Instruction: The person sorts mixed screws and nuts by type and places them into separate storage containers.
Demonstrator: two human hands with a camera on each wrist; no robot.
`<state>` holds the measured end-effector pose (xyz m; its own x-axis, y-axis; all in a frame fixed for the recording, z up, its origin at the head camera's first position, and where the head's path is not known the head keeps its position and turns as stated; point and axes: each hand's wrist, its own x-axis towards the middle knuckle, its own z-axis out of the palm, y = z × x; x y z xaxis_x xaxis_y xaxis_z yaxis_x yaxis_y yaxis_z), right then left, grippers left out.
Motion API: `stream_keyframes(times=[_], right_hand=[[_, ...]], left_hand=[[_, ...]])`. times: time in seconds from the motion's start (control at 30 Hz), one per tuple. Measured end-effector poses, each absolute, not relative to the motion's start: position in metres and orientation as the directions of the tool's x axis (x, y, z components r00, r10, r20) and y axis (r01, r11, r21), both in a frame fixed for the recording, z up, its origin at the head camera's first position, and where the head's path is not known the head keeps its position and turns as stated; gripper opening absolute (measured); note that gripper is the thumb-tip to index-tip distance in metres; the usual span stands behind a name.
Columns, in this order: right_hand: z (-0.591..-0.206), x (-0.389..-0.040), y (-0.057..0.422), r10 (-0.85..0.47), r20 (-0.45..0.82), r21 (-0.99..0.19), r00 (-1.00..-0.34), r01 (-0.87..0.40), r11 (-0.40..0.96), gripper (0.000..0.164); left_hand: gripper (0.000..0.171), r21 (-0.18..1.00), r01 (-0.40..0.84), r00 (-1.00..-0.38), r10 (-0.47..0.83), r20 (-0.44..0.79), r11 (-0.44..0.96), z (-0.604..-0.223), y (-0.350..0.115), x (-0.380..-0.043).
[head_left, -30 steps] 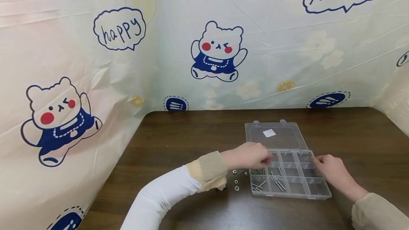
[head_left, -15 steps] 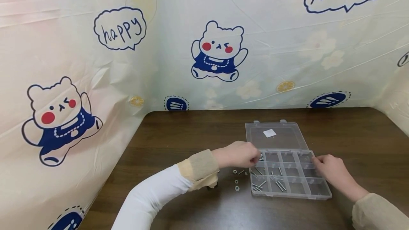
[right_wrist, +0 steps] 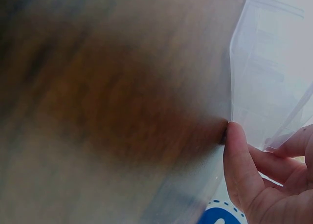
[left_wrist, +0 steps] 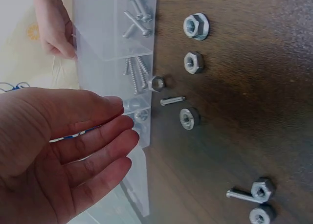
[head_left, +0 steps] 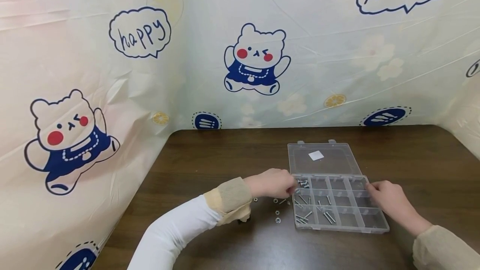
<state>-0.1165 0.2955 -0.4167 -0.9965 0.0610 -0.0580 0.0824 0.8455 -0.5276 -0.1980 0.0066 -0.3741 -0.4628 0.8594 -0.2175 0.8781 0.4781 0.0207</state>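
Observation:
A clear plastic compartment box (head_left: 343, 221) lies on the table with its lid (head_left: 333, 166) folded back. Just off its left wall is my left hand (head_left: 273, 183). Its fingers are loosely bent, thumb tip near the index fingertip, and nothing shows between them in the left wrist view. My right hand (head_left: 391, 201) holds the box's right edge, with the thumb (right_wrist: 237, 141) against the outer wall. Long screws (head_left: 330, 218) lie in the front and middle compartments at the left. Short bolts (head_left: 304, 184) sit in the back left compartment.
Several loose nuts lie left of the box, among them a flanged nut (left_wrist: 196, 26) and a hex nut (left_wrist: 193, 62). Two small screws (left_wrist: 172, 100) lie among them. A white paper square (head_left: 316, 156) is on the lid. A printed cloth (head_left: 318, 74) hangs behind the table (head_left: 210, 153).
My left hand has moved left, from over the box's back compartments to beside its left wall. The short bolts in the back left compartment have come into view. My right hand stays at the edge.

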Motion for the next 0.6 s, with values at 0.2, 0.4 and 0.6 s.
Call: stream_keyframes(times=[0.2,0.4,0.6], right_hand=[[-0.415,-0.116,0.296,0.048,-0.076,-0.527,-0.996,0.081,0.846,0.040],[-0.414,-0.116,0.295,0.049,-0.072,-0.534,-0.996,0.080,0.842,0.041],[-0.414,-0.116,0.296,0.047,-0.076,-0.537,-0.996,0.081,0.839,0.041]], left_hand=[[0.012,0.042,0.863,-0.479,0.841,-0.251,0.504,-0.379,0.002,-0.197],[0.010,0.060,0.843,-0.503,0.823,-0.265,0.534,-0.387,0.000,-0.197],[0.005,0.058,0.843,-0.503,0.822,-0.267,0.535,-0.394,-0.001,-0.197]])
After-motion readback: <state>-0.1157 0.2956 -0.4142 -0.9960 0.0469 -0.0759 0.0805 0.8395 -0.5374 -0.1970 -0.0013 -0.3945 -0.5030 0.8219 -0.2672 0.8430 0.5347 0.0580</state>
